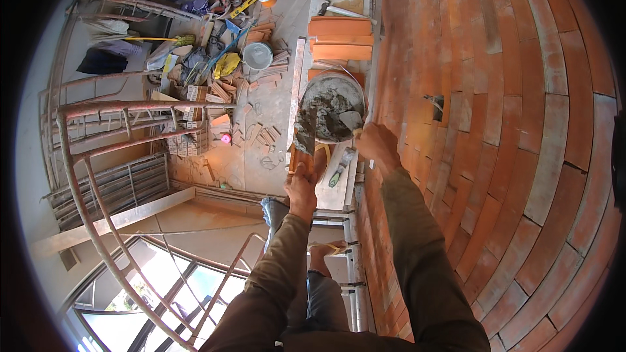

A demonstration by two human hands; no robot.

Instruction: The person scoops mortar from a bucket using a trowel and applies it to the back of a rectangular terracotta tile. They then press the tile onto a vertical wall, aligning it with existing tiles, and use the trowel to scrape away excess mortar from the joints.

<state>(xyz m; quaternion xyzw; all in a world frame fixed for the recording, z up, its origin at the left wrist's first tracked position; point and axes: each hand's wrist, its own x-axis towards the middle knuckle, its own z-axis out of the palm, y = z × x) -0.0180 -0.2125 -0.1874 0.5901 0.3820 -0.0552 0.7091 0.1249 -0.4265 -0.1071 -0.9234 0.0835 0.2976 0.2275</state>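
My left hand (302,190) grips the lower end of a thin orange brick tile (300,160), held upright along the left side of a round bucket (343,80). Grey mortar (304,132) covers the tile's upper part. From the right, my right hand (379,146) is closed around the handle of a trowel (352,120). Its blade rests in the wet mortar (324,100) inside the bucket. A tool with a green and white handle (338,171) lies on the plank (331,198) just below the bucket, between my hands.
Stacked orange tiles (340,39) and a hammer (342,11) lie farther along the plank. A brick-clad wall (482,143) with an electrical box opening (438,107) rises at right. Scaffold rails (130,105) stand left. Below are a grey bucket (257,56), tools and broken tiles.
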